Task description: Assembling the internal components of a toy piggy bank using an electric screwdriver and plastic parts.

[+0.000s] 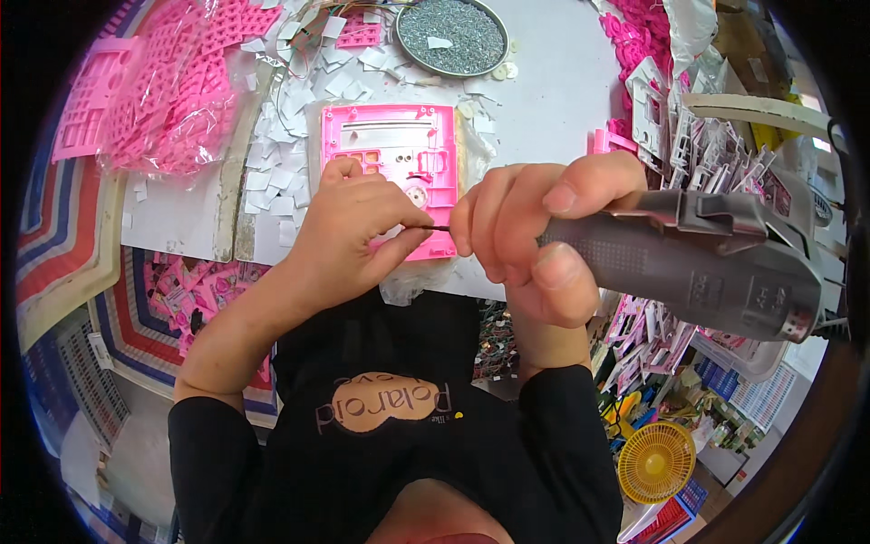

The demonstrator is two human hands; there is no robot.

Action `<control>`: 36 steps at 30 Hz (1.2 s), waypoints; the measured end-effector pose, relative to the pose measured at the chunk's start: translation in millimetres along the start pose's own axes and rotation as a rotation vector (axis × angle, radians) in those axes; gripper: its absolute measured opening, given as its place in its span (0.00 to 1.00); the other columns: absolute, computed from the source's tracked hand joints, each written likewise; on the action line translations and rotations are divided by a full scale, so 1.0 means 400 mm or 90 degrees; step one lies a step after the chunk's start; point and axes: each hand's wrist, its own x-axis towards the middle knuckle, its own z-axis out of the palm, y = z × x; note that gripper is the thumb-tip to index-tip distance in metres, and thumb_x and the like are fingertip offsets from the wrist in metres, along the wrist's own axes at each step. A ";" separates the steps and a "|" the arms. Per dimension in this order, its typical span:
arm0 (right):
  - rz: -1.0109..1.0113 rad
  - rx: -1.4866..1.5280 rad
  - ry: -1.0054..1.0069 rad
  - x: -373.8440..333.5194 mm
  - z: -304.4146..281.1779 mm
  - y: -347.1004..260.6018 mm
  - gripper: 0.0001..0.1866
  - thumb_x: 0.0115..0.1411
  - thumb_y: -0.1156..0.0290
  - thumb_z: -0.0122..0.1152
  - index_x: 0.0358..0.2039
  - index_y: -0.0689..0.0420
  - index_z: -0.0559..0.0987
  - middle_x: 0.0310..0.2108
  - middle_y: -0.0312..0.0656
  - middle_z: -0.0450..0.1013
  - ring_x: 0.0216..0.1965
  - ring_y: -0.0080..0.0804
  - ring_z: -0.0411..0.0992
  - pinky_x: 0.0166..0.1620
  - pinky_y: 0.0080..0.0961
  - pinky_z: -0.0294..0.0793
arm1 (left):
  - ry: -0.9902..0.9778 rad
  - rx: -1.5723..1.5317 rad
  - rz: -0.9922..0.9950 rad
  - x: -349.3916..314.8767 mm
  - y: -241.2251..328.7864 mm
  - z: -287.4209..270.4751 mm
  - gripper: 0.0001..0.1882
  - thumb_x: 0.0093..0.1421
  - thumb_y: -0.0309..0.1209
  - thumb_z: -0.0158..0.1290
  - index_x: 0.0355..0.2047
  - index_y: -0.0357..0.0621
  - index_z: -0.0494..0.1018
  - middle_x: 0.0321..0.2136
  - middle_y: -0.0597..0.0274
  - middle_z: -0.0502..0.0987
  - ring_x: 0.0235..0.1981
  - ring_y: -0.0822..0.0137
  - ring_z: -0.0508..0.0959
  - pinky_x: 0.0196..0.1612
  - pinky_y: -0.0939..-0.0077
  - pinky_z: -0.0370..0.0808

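Note:
In my right hand (548, 227) is a grey electric screwdriver (680, 258), held level with its bit pointing left. The thin dark bit (440, 228) reaches the pinched thumb and forefinger of my left hand (358, 227). Whether a screw sits between those fingertips is too small to see. Both hands are above the near part of a pink plastic housing (441, 172), which lies open side up on the table. The housing has a silvery strip, small posts and a round white part. My left hand covers its lower left.
A round metal dish of small screws (453, 38) stands behind the housing. White paper pieces (276, 172) are scattered to the left, near bagged pink plastic parts (168, 100). Pink and white parts (716, 154) are piled at right. A yellow basket (656, 462) sits lower right.

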 end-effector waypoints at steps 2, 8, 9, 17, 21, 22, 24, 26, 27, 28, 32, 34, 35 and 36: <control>-0.004 0.001 0.010 -0.002 0.000 0.006 0.16 0.62 0.68 0.60 0.47 0.52 0.65 0.17 0.34 0.63 0.17 0.26 0.62 0.25 0.30 0.68 | 0.024 0.072 0.032 0.001 -0.004 0.008 0.06 0.54 0.29 0.64 0.32 0.49 0.80 0.30 0.66 0.81 0.32 0.65 0.78 0.50 0.63 0.62; -0.077 -0.022 0.048 -0.001 -0.041 0.051 0.16 0.63 0.70 0.57 0.48 0.53 0.65 0.17 0.35 0.61 0.18 0.27 0.61 0.25 0.30 0.68 | 0.015 -0.026 -0.045 0.149 -0.050 -0.042 0.06 0.55 0.33 0.62 0.33 0.47 0.80 0.28 0.58 0.80 0.28 0.57 0.79 0.38 0.61 0.73; -0.074 -0.025 0.053 0.006 -0.045 0.063 0.16 0.63 0.70 0.57 0.49 0.54 0.65 0.17 0.35 0.61 0.18 0.27 0.61 0.26 0.31 0.68 | 0.110 0.098 0.004 0.214 -0.111 -0.050 0.06 0.56 0.34 0.60 0.31 0.46 0.80 0.26 0.57 0.79 0.28 0.56 0.79 0.34 0.60 0.73; -0.031 -0.116 0.061 -0.004 -0.065 0.127 0.15 0.62 0.77 0.54 0.48 0.57 0.65 0.18 0.41 0.65 0.17 0.27 0.62 0.24 0.31 0.67 | -0.113 0.661 -0.167 0.503 -0.254 0.008 0.09 0.54 0.31 0.57 0.32 0.47 0.85 0.34 0.56 0.85 0.40 0.57 0.84 0.46 0.55 0.74; -0.036 -0.157 0.031 -0.003 -0.057 0.149 0.14 0.62 0.77 0.55 0.46 0.57 0.65 0.19 0.42 0.67 0.17 0.27 0.63 0.25 0.32 0.71 | -0.060 0.656 -0.096 0.496 -0.249 0.009 0.10 0.56 0.33 0.55 0.32 0.47 0.85 0.34 0.55 0.85 0.39 0.57 0.84 0.47 0.54 0.73; -0.034 -0.170 0.026 -0.007 -0.056 0.152 0.14 0.62 0.77 0.56 0.46 0.57 0.65 0.19 0.42 0.68 0.17 0.27 0.64 0.26 0.33 0.72 | -0.072 0.650 -0.080 0.493 -0.253 0.015 0.10 0.56 0.34 0.54 0.31 0.46 0.85 0.34 0.54 0.85 0.38 0.55 0.84 0.45 0.54 0.74; -0.029 -0.208 0.011 -0.019 -0.061 0.157 0.13 0.62 0.78 0.56 0.45 0.58 0.65 0.21 0.43 0.69 0.18 0.27 0.65 0.27 0.33 0.74 | -0.072 0.589 -0.064 0.486 -0.229 0.011 0.12 0.57 0.35 0.53 0.30 0.43 0.84 0.33 0.53 0.84 0.37 0.52 0.84 0.41 0.52 0.75; -0.027 -0.266 -0.005 -0.029 -0.062 0.162 0.13 0.61 0.80 0.56 0.44 0.58 0.64 0.22 0.44 0.70 0.19 0.28 0.67 0.28 0.33 0.75 | -0.051 0.482 -0.068 0.453 -0.166 -0.005 0.14 0.57 0.37 0.52 0.29 0.41 0.83 0.32 0.51 0.84 0.35 0.49 0.83 0.37 0.50 0.77; -0.025 -0.296 -0.019 -0.033 -0.060 0.169 0.13 0.61 0.81 0.57 0.43 0.58 0.64 0.22 0.44 0.70 0.20 0.28 0.68 0.29 0.33 0.75 | -0.033 0.424 -0.034 0.419 -0.141 -0.025 0.13 0.55 0.36 0.53 0.28 0.39 0.82 0.31 0.49 0.83 0.33 0.47 0.83 0.34 0.50 0.77; -0.023 -0.328 -0.031 -0.036 -0.058 0.173 0.14 0.60 0.82 0.57 0.42 0.58 0.64 0.23 0.44 0.71 0.21 0.28 0.69 0.29 0.33 0.76 | -0.016 0.365 0.002 0.376 -0.120 -0.046 0.13 0.54 0.36 0.55 0.28 0.38 0.81 0.30 0.47 0.82 0.31 0.44 0.82 0.32 0.49 0.77; -0.015 -0.430 -0.108 -0.038 -0.057 0.183 0.13 0.60 0.84 0.57 0.40 0.58 0.63 0.24 0.45 0.72 0.23 0.29 0.71 0.31 0.32 0.76 | 0.093 0.193 0.083 0.186 -0.072 -0.092 0.07 0.57 0.31 0.60 0.31 0.40 0.77 0.28 0.60 0.79 0.32 0.57 0.77 0.37 0.64 0.70; -0.007 -0.446 -0.126 -0.036 -0.070 0.181 0.14 0.60 0.84 0.57 0.41 0.59 0.64 0.24 0.44 0.72 0.23 0.29 0.71 0.31 0.31 0.77 | 0.098 0.190 0.073 0.110 -0.053 -0.082 0.06 0.56 0.30 0.60 0.31 0.42 0.78 0.27 0.60 0.79 0.32 0.57 0.77 0.41 0.63 0.69; -0.004 -0.433 -0.126 -0.034 -0.071 0.182 0.15 0.59 0.84 0.57 0.42 0.60 0.64 0.24 0.44 0.72 0.23 0.28 0.71 0.31 0.31 0.77 | 0.104 0.193 0.067 0.076 -0.044 -0.075 0.05 0.56 0.29 0.60 0.32 0.42 0.78 0.27 0.60 0.79 0.33 0.57 0.78 0.43 0.63 0.69; 0.001 -0.424 -0.120 -0.033 -0.072 0.178 0.16 0.59 0.85 0.58 0.44 0.60 0.65 0.23 0.43 0.72 0.23 0.28 0.71 0.30 0.31 0.77 | 0.104 0.176 0.058 0.048 -0.043 -0.058 0.04 0.56 0.29 0.60 0.31 0.43 0.79 0.27 0.60 0.79 0.33 0.58 0.78 0.43 0.62 0.68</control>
